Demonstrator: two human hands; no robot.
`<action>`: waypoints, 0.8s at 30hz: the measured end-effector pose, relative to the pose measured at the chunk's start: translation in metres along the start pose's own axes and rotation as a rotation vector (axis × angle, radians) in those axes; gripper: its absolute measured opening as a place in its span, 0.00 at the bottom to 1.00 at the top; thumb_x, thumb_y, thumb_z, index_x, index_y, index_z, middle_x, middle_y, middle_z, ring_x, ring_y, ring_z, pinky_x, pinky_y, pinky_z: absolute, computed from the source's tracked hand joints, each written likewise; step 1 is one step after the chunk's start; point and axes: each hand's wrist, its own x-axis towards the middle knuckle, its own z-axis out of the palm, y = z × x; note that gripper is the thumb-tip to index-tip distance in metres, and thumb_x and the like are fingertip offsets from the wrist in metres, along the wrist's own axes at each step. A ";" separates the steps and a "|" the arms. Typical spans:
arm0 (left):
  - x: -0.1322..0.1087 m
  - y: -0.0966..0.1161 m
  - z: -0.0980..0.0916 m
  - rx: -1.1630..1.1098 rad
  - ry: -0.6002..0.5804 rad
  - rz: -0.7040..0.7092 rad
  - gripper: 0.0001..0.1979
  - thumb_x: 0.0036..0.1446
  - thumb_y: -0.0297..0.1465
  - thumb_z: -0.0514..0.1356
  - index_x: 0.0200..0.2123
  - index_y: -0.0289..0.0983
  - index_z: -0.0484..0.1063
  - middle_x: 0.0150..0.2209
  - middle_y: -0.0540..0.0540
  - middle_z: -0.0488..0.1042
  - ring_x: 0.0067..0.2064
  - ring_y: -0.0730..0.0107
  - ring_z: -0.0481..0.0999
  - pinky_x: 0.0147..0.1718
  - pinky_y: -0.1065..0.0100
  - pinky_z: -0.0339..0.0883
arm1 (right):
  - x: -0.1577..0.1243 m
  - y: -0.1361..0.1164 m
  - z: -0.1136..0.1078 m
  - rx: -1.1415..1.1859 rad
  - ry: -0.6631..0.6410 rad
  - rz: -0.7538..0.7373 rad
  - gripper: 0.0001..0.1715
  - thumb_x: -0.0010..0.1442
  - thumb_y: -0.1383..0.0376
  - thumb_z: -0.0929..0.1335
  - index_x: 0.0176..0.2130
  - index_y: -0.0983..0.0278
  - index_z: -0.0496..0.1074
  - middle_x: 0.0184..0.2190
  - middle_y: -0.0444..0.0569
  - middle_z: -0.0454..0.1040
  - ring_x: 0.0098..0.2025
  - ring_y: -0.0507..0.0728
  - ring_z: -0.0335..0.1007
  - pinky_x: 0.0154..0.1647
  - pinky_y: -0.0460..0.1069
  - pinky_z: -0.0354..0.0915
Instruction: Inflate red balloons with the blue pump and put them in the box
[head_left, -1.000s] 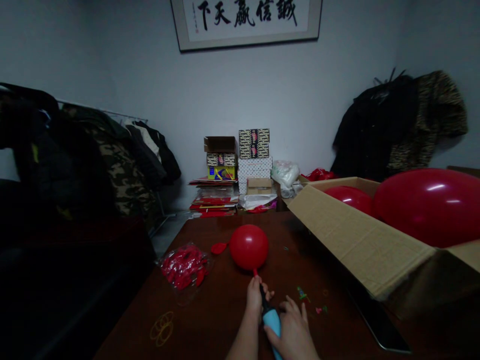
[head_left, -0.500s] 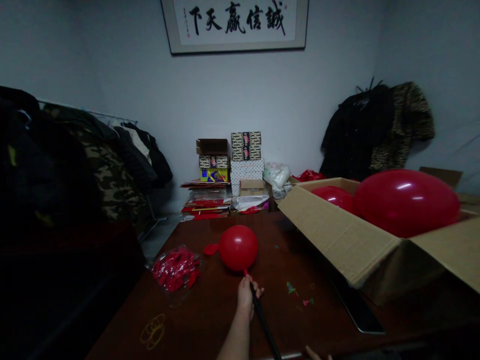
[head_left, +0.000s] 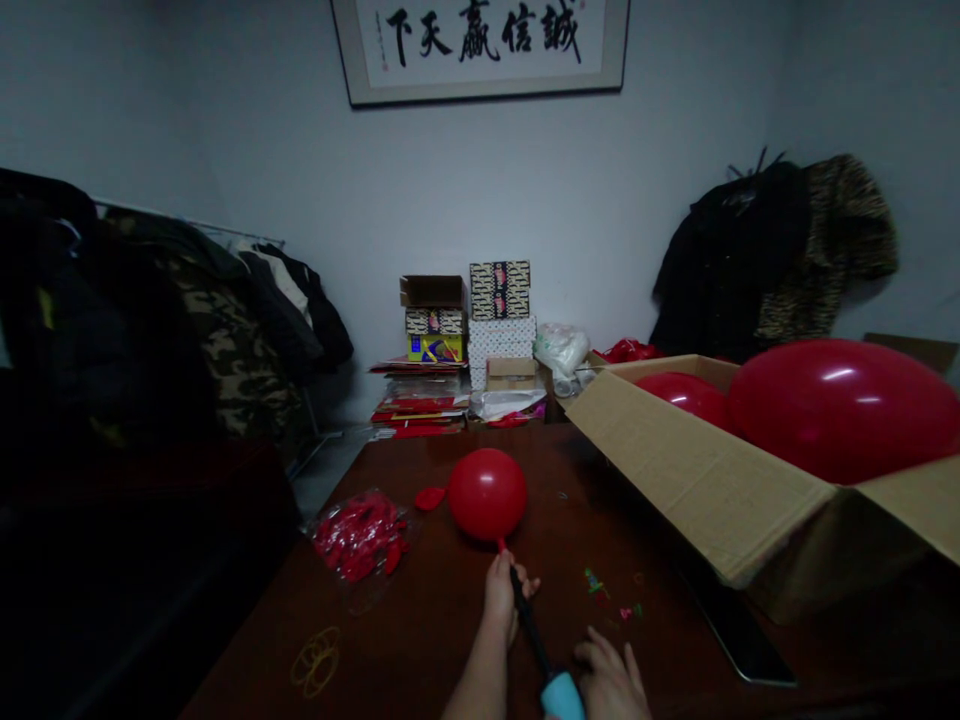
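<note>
My left hand is closed around the neck of a red balloon, where it meets the black shaft of a hand pump. The balloon is round and partly inflated, above the far side of my fist. The pump's light blue part shows at the bottom edge. Just right of it is my right hand, fingers apart, with no visible grip on the pump. A flat red balloon lies left of the inflated one. Beside it rests a clear bag of red balloons.
An open cardboard box with large red balloons stands at the right. Near it lie a dark phone-like slab and small coloured bits. Yellowish rings lie at the table's front left. Stacked boxes stand behind.
My right hand has come up into view from the bottom edge, beside the pump. The pump's blue part now shows. The view has shifted slightly; my left hand keeps its hold.
</note>
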 end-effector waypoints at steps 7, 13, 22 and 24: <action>0.008 -0.005 -0.004 -0.002 0.007 0.012 0.24 0.41 0.52 0.60 0.25 0.40 0.55 0.11 0.60 0.60 0.11 0.81 0.56 0.26 0.66 0.65 | 0.034 -0.032 -0.018 0.071 0.139 -0.015 0.24 0.50 0.51 0.64 0.40 0.63 0.74 0.49 0.53 0.69 0.60 0.66 0.51 0.62 0.63 0.35; 0.009 -0.005 -0.005 0.021 0.004 0.033 0.25 0.40 0.53 0.60 0.24 0.40 0.55 0.11 0.60 0.60 0.10 0.81 0.55 0.25 0.66 0.65 | 0.029 -0.031 -0.007 0.043 0.152 0.001 0.25 0.51 0.50 0.63 0.40 0.64 0.74 0.49 0.55 0.69 0.60 0.67 0.51 0.61 0.64 0.34; 0.001 -0.002 -0.002 0.025 0.003 0.039 0.23 0.43 0.52 0.59 0.24 0.40 0.55 0.11 0.60 0.60 0.11 0.81 0.55 0.26 0.65 0.65 | -0.010 -0.002 0.013 0.003 0.103 -0.038 0.15 0.50 0.57 0.66 0.34 0.63 0.75 0.47 0.53 0.71 0.60 0.68 0.52 0.62 0.66 0.35; 0.002 -0.002 -0.003 0.019 0.000 0.035 0.23 0.43 0.51 0.59 0.25 0.40 0.55 0.12 0.60 0.60 0.11 0.81 0.56 0.27 0.65 0.65 | -0.023 0.012 0.026 0.005 0.114 0.013 0.13 0.54 0.64 0.62 0.30 0.59 0.75 0.45 0.48 0.74 0.58 0.64 0.56 0.61 0.65 0.41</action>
